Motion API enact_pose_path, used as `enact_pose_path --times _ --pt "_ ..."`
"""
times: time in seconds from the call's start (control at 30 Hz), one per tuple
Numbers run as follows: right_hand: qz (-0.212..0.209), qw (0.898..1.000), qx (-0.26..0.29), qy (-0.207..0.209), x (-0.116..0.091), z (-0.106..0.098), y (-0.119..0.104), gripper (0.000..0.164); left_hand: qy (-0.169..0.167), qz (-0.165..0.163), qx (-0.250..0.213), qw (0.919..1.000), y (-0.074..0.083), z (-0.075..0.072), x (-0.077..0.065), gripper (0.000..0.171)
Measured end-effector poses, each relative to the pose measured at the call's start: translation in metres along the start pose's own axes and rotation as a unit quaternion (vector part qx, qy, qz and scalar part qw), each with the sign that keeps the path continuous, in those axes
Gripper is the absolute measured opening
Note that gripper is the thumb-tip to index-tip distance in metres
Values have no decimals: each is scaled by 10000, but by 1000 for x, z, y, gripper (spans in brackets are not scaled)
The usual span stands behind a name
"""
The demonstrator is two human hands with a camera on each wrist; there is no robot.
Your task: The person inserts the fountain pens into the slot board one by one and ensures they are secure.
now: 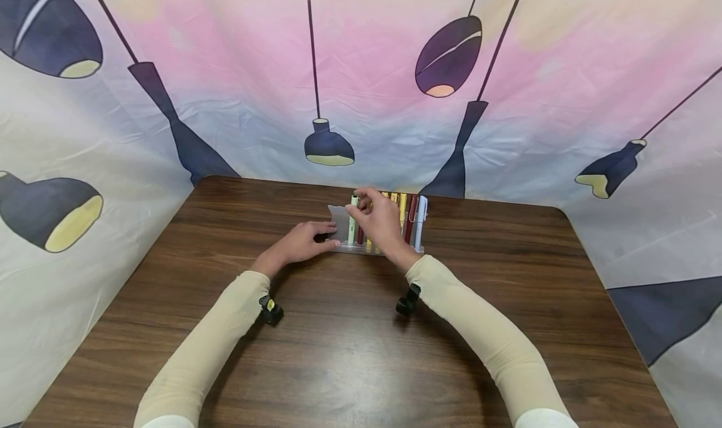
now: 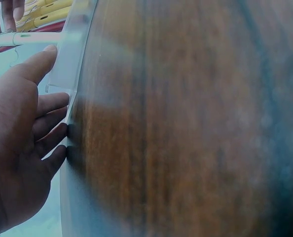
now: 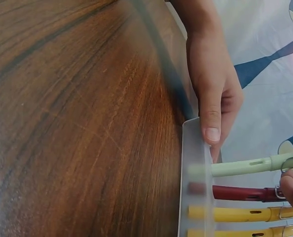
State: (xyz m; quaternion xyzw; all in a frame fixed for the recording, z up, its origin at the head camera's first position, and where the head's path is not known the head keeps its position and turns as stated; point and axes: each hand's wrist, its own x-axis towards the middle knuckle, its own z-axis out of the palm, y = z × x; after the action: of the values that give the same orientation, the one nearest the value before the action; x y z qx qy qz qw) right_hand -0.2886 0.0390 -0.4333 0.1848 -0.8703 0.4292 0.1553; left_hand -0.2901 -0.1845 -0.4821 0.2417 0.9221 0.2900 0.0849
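A clear plastic pen stand (image 1: 348, 249) stands toward the table's far side, holding a row of several pens. My left hand (image 1: 307, 241) rests at its left end with straight, relaxed fingers. In the right wrist view the left thumb (image 3: 212, 129) lies right at the stand's rim. My right hand (image 1: 383, 220) pinches the upper part of a light green pen (image 3: 242, 168), the leftmost in the row. Beside it are a dark red pen (image 3: 242, 193) and yellow pens (image 3: 230, 214). Farther right stand another dark red pen (image 1: 411, 220) and a pale blue pen (image 1: 420, 218).
The dark wood-grain table (image 1: 338, 365) reaches back to a hanging cloth (image 1: 248, 89) printed with lamps. A small black camera sits on the left wrist (image 1: 271, 311) and another on the right wrist (image 1: 407, 301).
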Motion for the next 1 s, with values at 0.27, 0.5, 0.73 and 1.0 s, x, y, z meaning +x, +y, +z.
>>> enact_pose_path --times 0.27,0.5,0.73,1.0 --pt "-144 9994 -309 -90 3 -2 -2 32 12 17 1 10000 -3 1 1 63" --pt "-269 9978 -554 -230 3 -6 -5 38 -17 -5 1 10000 -2 1 0 65" --pt "-167 9975 -629 -281 3 -9 -5 40 -26 -47 4 10000 -3 1 1 65" --pt "-143 9974 -638 -309 7 -9 -3 42 -46 -75 25 10000 -2 1 0 66"
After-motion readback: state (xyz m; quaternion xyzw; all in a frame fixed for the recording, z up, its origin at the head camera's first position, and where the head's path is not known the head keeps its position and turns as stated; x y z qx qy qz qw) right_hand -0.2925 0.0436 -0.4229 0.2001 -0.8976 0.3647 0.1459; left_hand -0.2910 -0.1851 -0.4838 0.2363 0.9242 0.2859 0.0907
